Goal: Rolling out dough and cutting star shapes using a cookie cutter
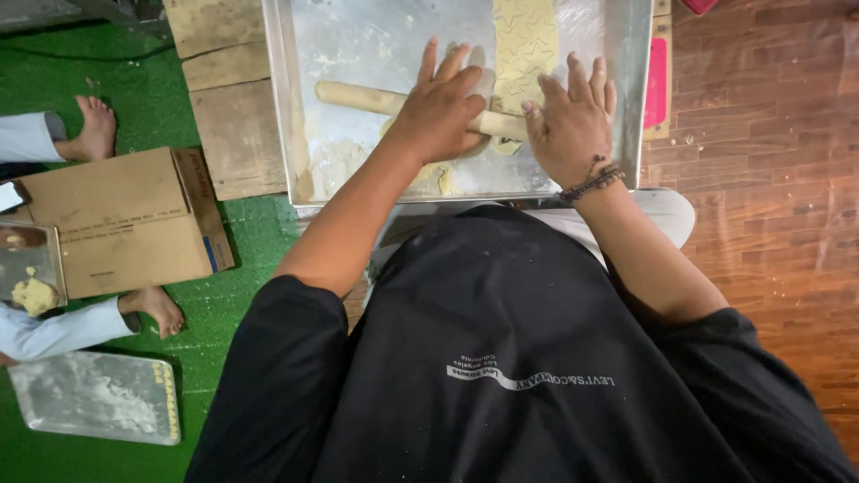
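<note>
My left hand (440,107) and my right hand (573,121) both press palm-down on a wooden rolling pin (358,97) that lies across a metal tray (282,107). Under the pin is yellow dough (523,45), rolled into a flat strip with a zigzag pattern that reaches toward the tray's far edge. The fingers of both hands are spread flat over the pin. A beaded bracelet circles my right wrist. My black shirt hides the tray's near edge.
The tray rests on wooden planks (237,134). On the green mat at left are a cardboard box (125,224), another person's bare feet (94,125), a small tray with a dough lump (34,295) and a floured tray (94,398). Wood floor lies at right.
</note>
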